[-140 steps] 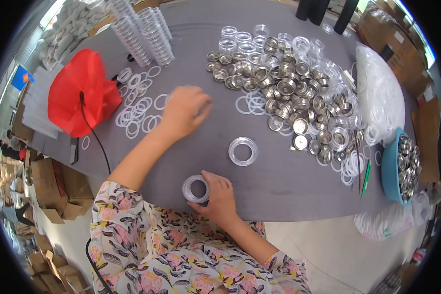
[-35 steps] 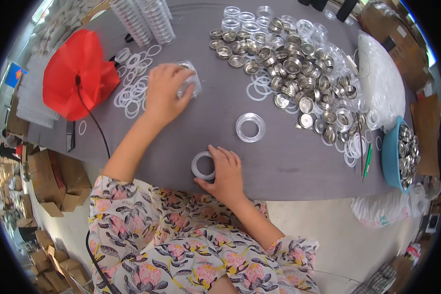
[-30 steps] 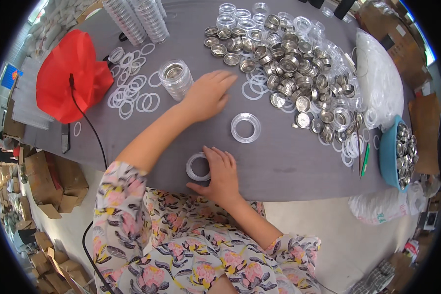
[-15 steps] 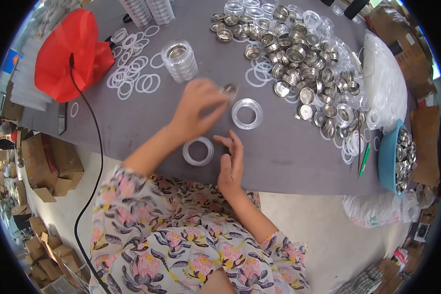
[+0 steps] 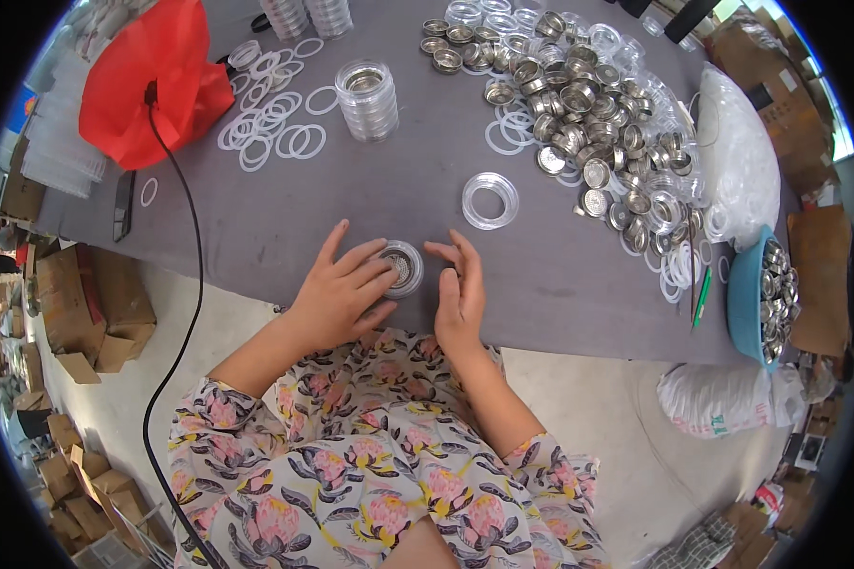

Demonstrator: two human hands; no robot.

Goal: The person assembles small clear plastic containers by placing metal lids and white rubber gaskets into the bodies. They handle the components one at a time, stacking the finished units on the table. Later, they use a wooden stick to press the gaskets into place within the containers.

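A clear plastic ring (image 5: 412, 286) lies flat on the grey cloth near the table's front edge, with a round silvery metal cup (image 5: 403, 268) inside it. My left hand (image 5: 337, 299) is open, its fingers spread and their tips over the left side of this ring. On the other side, my right hand (image 5: 461, 302) stands on its edge with fingers apart, close to the ring and holding nothing. Farther out to the right sits a second clear ring (image 5: 490, 216), its middle showing the cloth. Beyond my left hand stands a stack of clear rings (image 5: 368, 112), a metal cup visible at its top.
A large heap of metal cups (image 5: 593, 123) and clear rings covers the right. Thin white rings (image 5: 261, 123) are scattered at the left, near a red cloth (image 5: 157, 81) with a black cable (image 5: 194, 247). A blue basin (image 5: 745, 294) of cups stands at the right edge.
My left hand has come back toward me, bringing a metal cup that now lies inside the near clear ring. My right hand has shifted slightly and stays beside it.
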